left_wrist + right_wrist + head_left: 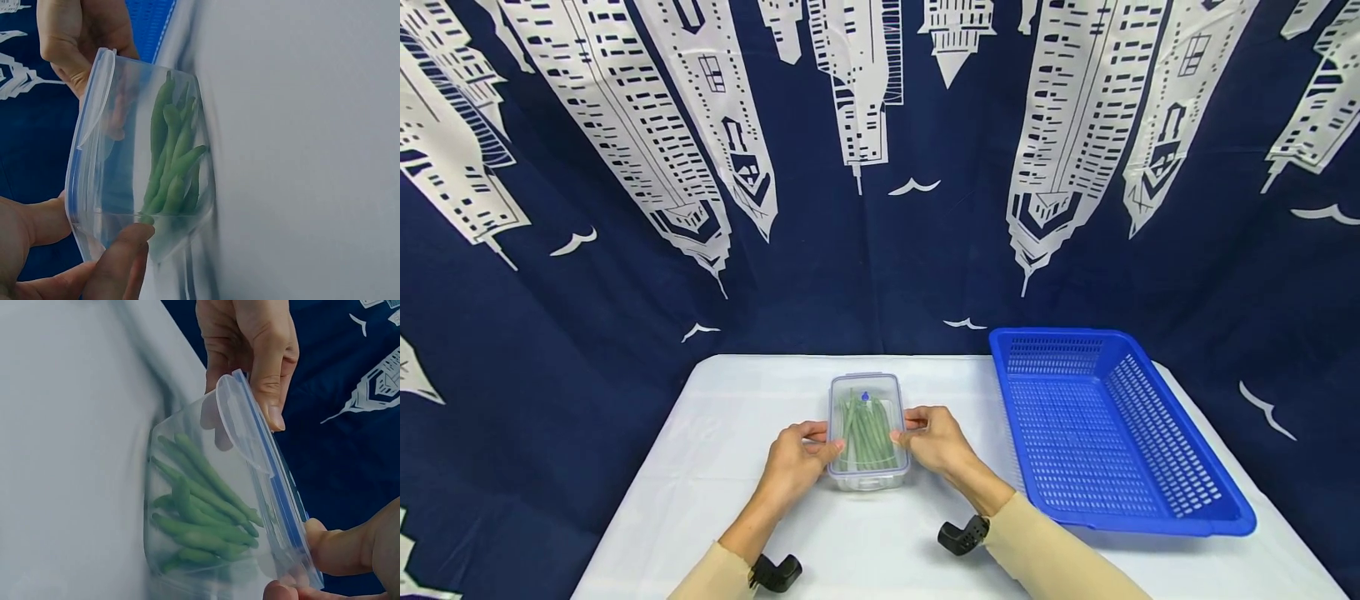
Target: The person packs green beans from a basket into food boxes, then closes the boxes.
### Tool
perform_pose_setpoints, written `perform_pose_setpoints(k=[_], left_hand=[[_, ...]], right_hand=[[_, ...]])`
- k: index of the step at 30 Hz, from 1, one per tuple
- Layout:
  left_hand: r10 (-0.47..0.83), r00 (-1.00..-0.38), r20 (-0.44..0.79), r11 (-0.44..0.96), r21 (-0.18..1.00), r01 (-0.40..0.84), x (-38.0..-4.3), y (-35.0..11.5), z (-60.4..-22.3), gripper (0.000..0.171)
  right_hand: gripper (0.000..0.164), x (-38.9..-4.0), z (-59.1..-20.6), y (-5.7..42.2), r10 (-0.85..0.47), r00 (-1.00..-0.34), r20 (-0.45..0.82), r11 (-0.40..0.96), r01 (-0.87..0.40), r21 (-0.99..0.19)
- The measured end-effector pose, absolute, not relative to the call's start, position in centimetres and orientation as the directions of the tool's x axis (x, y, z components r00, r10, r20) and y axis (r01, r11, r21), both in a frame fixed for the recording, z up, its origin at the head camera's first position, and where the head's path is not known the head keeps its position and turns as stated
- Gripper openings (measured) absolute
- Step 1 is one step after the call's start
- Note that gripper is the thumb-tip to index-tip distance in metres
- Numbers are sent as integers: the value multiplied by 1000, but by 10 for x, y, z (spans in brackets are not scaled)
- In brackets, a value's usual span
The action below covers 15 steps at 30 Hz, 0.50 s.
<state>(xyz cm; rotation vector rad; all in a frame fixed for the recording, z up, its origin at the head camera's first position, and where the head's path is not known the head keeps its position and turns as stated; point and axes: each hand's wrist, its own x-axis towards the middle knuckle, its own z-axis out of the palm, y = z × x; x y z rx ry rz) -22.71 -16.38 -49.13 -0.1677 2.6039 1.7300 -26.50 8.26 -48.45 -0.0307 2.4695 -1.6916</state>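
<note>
A clear plastic food container [867, 482] with a blue-edged lid [887, 385] stands on the white table. Inside it lie several green beans [868, 433], seen through the lid and also through the wall in both wrist views. My left hand [797, 462] grips the container's left side, its thumb on the lid's edge and its fingers against the wall. On the opposite side my right hand [940, 442] holds it the same way, thumb on the lid's rim. A clear side flap of the lid [240, 425] shows in the right wrist view.
A large blue plastic basket [1180, 417] with perforated walls sits on the table's right side, close to my right forearm. Behind the white table [737, 392] hangs a dark blue cloth [850, 267] printed with white buildings and birds.
</note>
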Motion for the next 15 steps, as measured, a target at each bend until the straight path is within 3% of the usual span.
perform_pose_setpoints(k=[8,15], left_hand=[[-77,-992,-99,335,935,-119,-231,-163,-491,70],[-132,-991,37,544,838,-41,-235,-161,-488,66]], right_hand=[[50,-265,-488,87,-132,-986,-103,357,49,-933],[51,-266,-486,87,-134,-985,-113,358,58,-932]])
